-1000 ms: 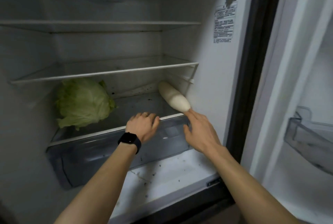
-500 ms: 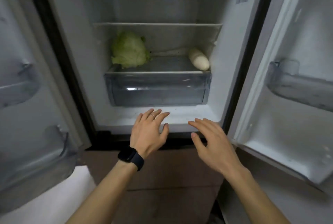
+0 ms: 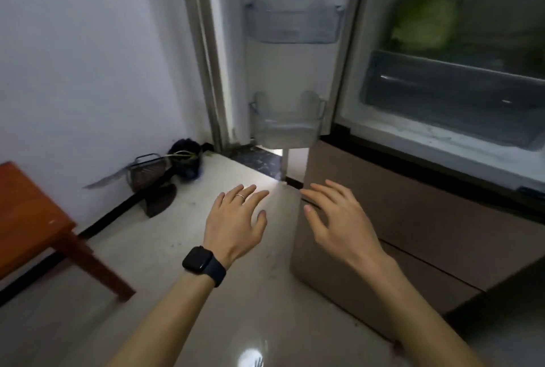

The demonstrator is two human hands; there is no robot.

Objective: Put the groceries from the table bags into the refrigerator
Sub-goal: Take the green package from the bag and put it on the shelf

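Cabbage (image 3: 422, 24) in refrigerator (image 3: 436, 142), right

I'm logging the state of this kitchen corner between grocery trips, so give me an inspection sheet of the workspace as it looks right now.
Surface: pale glossy floor; only a corner of the wooden table shows at the left, and no bags are in view.
Job's things: cabbage on the shelf above the clear drawer in the open refrigerator; blurred.
Clutter: wire basket and dark bag by the wall.
Grips: left hand and right hand open, empty, over the floor.
Cables: nothing seen.
Surroundings: white wall; door bins hold nothing seen.
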